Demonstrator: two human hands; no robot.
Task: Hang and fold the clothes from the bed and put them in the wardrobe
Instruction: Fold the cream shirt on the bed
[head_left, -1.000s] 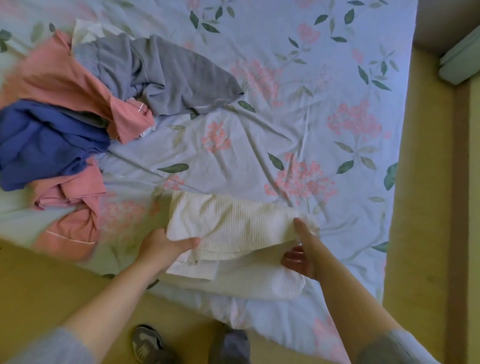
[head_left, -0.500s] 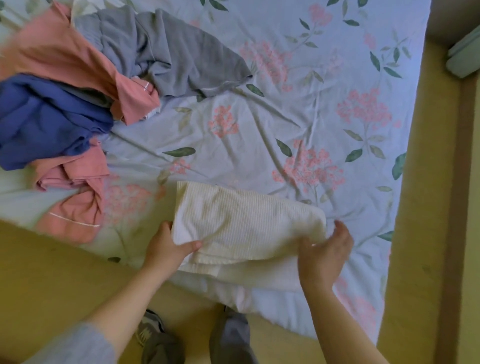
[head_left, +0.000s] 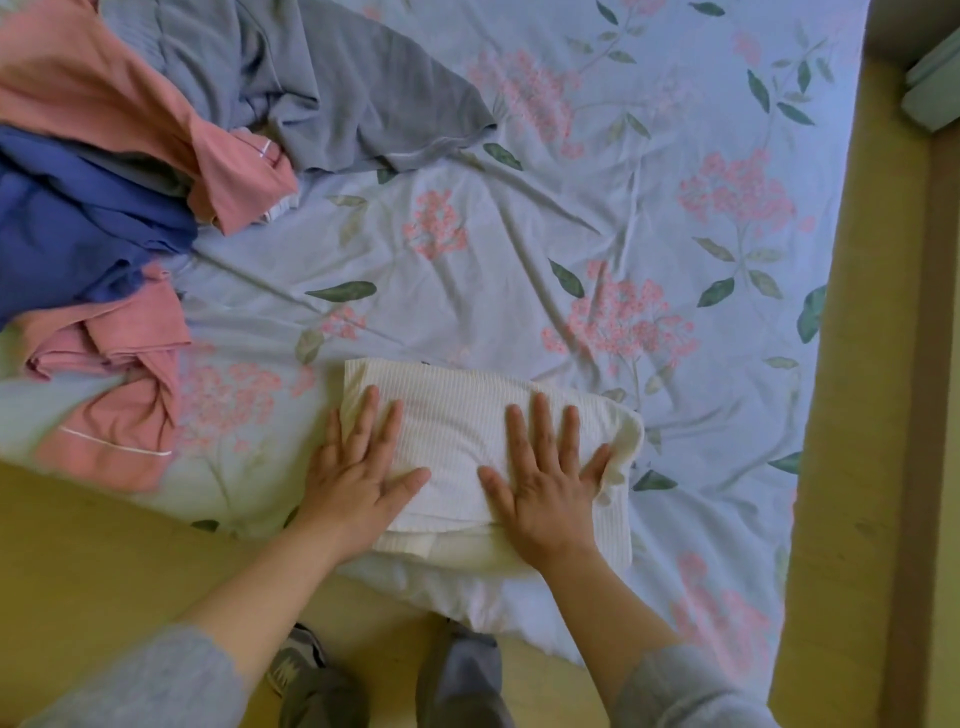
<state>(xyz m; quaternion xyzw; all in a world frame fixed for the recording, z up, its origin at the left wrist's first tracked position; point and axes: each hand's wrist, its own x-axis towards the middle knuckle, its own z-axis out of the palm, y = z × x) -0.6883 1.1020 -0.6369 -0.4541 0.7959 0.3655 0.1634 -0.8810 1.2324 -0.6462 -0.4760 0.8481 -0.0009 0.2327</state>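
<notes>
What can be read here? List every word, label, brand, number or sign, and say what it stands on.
No readable text anywhere.
On the folded cream garment, under the left hand and right hand: plain ribbed cloth, no tag showing.
On the pink clothes: thin white piping only, no letters.
On the shoe: pale marks, too blurred to read.
On the bedsheet: flowers and leaves only.

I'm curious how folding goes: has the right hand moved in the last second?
Yes. The right hand left the right edge of the cream garment and slid left onto its top, judged against the pink flower print on the sheet.
</notes>
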